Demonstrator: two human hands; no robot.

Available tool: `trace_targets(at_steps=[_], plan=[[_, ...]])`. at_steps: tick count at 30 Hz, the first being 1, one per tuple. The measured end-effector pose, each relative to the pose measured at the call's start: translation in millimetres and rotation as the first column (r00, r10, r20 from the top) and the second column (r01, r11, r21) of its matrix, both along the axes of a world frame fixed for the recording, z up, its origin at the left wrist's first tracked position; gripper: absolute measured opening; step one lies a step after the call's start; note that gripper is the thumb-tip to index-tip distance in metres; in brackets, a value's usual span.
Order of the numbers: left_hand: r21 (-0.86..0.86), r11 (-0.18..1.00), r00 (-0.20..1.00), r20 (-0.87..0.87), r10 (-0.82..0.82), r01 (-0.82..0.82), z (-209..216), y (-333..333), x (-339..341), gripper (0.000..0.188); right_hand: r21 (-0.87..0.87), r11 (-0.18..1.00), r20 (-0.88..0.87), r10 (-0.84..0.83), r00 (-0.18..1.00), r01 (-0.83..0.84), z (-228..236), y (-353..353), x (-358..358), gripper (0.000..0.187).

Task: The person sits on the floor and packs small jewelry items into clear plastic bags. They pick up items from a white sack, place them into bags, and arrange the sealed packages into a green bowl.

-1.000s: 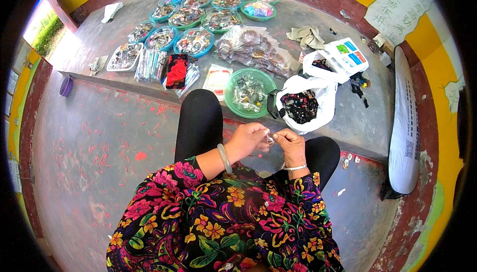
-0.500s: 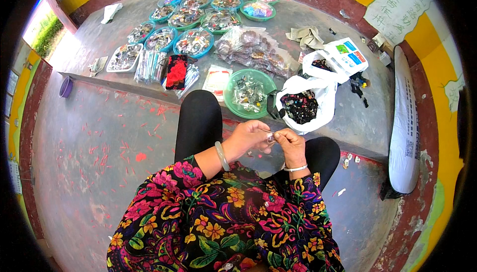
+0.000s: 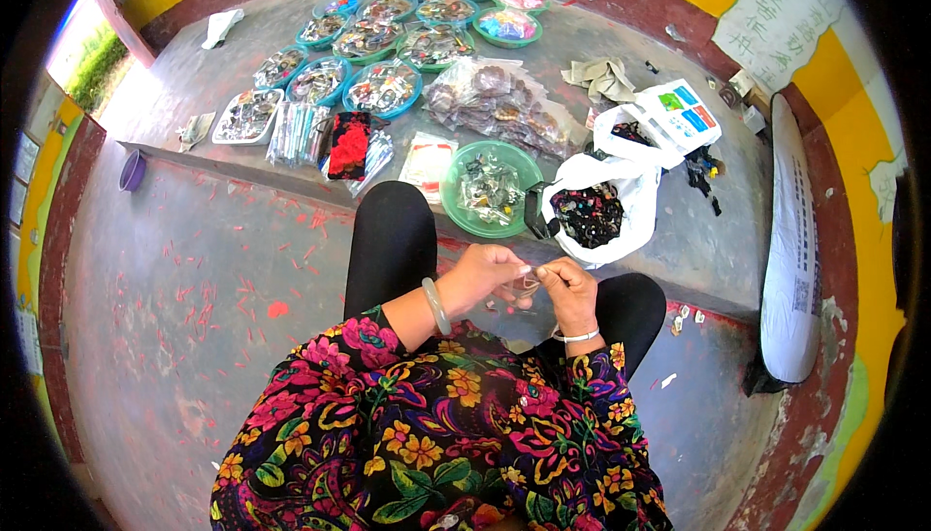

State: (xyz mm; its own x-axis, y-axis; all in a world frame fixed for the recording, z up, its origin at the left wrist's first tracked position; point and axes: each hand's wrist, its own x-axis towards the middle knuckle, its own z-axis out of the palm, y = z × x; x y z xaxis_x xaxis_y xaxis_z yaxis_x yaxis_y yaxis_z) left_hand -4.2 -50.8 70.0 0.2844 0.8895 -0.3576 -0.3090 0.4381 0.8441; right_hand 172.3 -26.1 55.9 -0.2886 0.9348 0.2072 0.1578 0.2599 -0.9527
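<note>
Head view: a seated person (image 3: 436, 424) works with both hands just below the centre of the frame. The left hand (image 3: 485, 277) and right hand (image 3: 572, 296) face each other, their fingertips near one another. I observe the left thumb and forefinger pinching a small pale looped item (image 3: 525, 287); the right thumb and forefinger pinch it from the other side. The item is located between the two hands, its loop hanging just below the fingertips; it is too small and blurred for me to identify. A pale bangle (image 3: 435, 308) is noted on the left wrist, a whitish band (image 3: 582, 335) on the right.

Directly above the hands, at the edge of a raised platform (image 3: 689, 240), stands a green basin (image 3: 485, 229) holding small packets. Just right of it, an open white bag (image 3: 637, 209) contains small dark pieces (image 3: 587, 216). Left of the basin lies a white packet (image 3: 427, 164), then a red and black pouch (image 3: 349, 148). Filled basins (image 3: 390, 115) are grouped at upper centre. At far left, a purple bowl (image 3: 133, 172); at far right, a long white-wrapped roll (image 3: 787, 259)
</note>
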Motion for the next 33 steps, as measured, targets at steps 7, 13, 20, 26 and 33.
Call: trace_targets(at_steps=[7,13,20,26,33], plan=[[-0.059,0.998,0.998,0.056,0.026,-0.023,4.6,-0.3,-0.3,0.015,-0.211,0.977,-0.115,-0.03,0.993,0.005,-4.4,1.6,1.7,0.012],[-0.133,0.966,0.924,0.288,0.253,-0.223,6.1,1.8,-7.0,0.014,-0.46,0.888,-0.152,-0.052,0.987,-0.024,-7.4,4.3,2.1,0.026],[-0.132,0.931,0.896,0.256,0.364,-0.34,-21.3,5.0,-4.4,0.014,-0.527,0.825,-0.191,0.119,0.974,-0.204,-5.2,-0.1,-7.0,0.022],[-0.079,0.96,0.96,0.06,0.272,-0.267,-11.7,2.2,2.9,0.014,-0.509,0.84,-0.201,0.095,0.975,-0.186,-16.1,0.2,-5.5,0.017],[-0.033,0.979,0.979,0.034,0.201,-0.2,-12.7,0.2,5.1,0.019,-0.519,0.845,-0.273,-0.024,0.962,-0.127,-6.7,1.3,-3.8,0.012]])
